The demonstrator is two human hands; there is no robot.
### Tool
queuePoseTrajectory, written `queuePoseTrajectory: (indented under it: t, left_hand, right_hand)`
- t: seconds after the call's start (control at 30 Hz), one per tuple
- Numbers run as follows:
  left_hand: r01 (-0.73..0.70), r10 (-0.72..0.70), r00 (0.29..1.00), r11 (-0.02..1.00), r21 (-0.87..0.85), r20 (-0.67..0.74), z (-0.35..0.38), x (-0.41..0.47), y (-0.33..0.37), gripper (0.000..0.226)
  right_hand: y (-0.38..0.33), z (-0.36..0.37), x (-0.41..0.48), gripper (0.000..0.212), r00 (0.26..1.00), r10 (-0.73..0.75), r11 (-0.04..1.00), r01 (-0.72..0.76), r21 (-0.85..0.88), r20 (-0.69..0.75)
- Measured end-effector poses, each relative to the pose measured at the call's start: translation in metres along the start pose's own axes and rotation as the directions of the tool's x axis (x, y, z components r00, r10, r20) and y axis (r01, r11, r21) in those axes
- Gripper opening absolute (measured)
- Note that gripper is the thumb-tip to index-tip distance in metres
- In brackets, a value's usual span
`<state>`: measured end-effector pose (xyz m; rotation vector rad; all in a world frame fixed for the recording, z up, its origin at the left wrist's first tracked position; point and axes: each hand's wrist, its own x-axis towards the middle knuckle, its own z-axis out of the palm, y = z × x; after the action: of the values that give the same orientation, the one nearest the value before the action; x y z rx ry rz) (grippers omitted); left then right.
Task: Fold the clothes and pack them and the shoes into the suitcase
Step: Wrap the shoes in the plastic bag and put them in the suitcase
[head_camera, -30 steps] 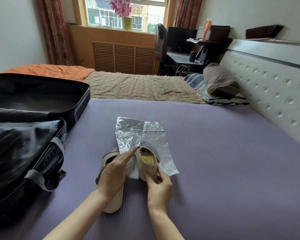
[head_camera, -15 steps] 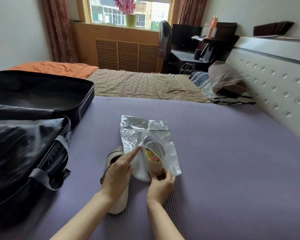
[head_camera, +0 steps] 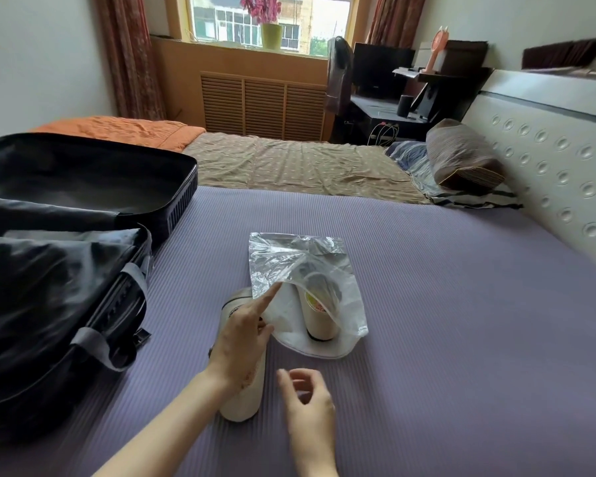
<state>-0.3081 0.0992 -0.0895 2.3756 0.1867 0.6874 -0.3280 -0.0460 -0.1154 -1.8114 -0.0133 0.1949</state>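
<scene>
The left hand [head_camera: 240, 342] lies back-up with its index finger stretched straight, the tip tucked under the upper lip of a clear plastic bag [head_camera: 283, 259] and propping the mouth open. Its other fingers are relaxed and its palm hovers over the second shoe [head_camera: 241, 404]. This cream-coloured shoe lies lengthwise on the bed [head_camera: 444, 321], with its heel end showing below the wrist and its toe end just left of the bag's mouth.

The right hand [head_camera: 308, 397] is a little nearer the camera and to the right, blurred, with its fingers loosely curled around nothing. It is clear of both shoes and of the bag.

The first shoe [head_camera: 319, 318] sits inside the bag, just beyond the left index finger, heel toward the person. The plastic is draped over it and only its heel shows at the bag's mouth. Its insole carries a yellow and red print — too small and too veiled by the plastic to read.

The bag rests flat on the purple ribbed cover of the bed, its crinkled closed end pointing away from the person.

To the left, the black suitcase [head_camera: 183, 187] lies open on the bed. Its far half is a bare dark shell, and its near half is filled with dark fabric crossed by grey straps [head_camera: 93, 342] — well apart from the bag, nearer to the second shoe.
</scene>
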Motion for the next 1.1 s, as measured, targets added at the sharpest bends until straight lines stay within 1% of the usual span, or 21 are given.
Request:
queuePoseTrajectory:
  t: [0.03,0.1,0.17,0.23,0.3,0.4,0.43,0.6,0.7,0.8,0.9,1.03,1.1]
  left_hand:
    - [-0.008,0.008,1.0,1.0,-0.004,-0.006,0.0,0.002,-0.002,0.083]
    - [0.016,-0.017,0.999,0.999,-0.041,-0.029,-0.001,0.007,-0.004,0.076]
    - [0.076,-0.081,0.996,0.989,-0.127,-0.035,-0.005,0.01,0.0,0.064]
    - [0.165,-0.17,0.985,0.951,-0.261,0.001,-0.012,0.016,0.005,0.052]
    - [0.22,-0.219,0.975,0.924,-0.313,0.04,-0.021,0.021,0.008,0.047]
    - [0.239,-0.225,0.971,0.916,-0.323,0.079,-0.03,0.03,0.01,0.048]
    - [0.239,-0.223,0.971,0.917,-0.321,0.086,-0.031,0.032,0.011,0.049]
    - [0.234,-0.22,0.972,0.936,-0.263,0.082,-0.03,0.031,0.005,0.054]
    - [0.237,-0.226,0.971,0.943,-0.234,0.074,-0.029,0.027,0.001,0.054]
    - [0.22,-0.212,0.975,0.957,-0.187,0.061,-0.029,0.022,0.001,0.056]
    - [0.2,-0.194,0.979,0.971,-0.13,0.058,-0.029,0.016,0.0,0.055]
    - [0.145,-0.141,0.989,0.987,-0.064,0.052,-0.027,0.009,-0.007,0.055]
    - [0.144,-0.141,0.989,0.988,-0.049,0.053,-0.027,0.005,-0.009,0.055]
  right_hand:
    - [-0.005,-0.005,-0.008,0.018,0.995,0.01,0.997,-0.002,-0.077,0.101]
    - [-0.02,-0.008,-0.016,0.032,0.975,0.013,0.968,0.043,-0.246,0.22]
    - [-0.035,-0.002,-0.017,0.042,0.965,0.029,0.95,0.054,-0.306,0.26]
    - [-0.043,0.006,-0.013,0.045,0.963,0.041,0.955,0.04,-0.293,0.265]
    - [-0.045,0.013,-0.007,0.037,0.955,0.076,0.958,0.01,-0.285,0.288]
    - [-0.044,0.011,-0.004,0.009,0.939,0.126,0.98,-0.068,-0.187,0.32]
    - [-0.043,0.006,-0.004,0.006,0.932,0.13,0.984,-0.078,-0.162,0.338]
    - [-0.038,-0.048,-0.012,0.023,0.882,0.126,0.987,-0.064,-0.149,0.453]
    - [-0.035,-0.085,-0.014,0.028,0.837,0.146,0.987,-0.084,-0.139,0.527]
    - [-0.037,-0.112,-0.015,0.029,0.791,0.152,0.985,-0.074,-0.154,0.593]
    - [-0.039,-0.13,-0.016,0.043,0.768,0.155,0.981,-0.048,-0.186,0.622]
    - [-0.037,-0.154,-0.016,0.043,0.732,0.183,0.979,-0.074,-0.19,0.657]
    - [-0.034,-0.164,-0.016,0.044,0.722,0.18,0.981,-0.084,-0.174,0.668]
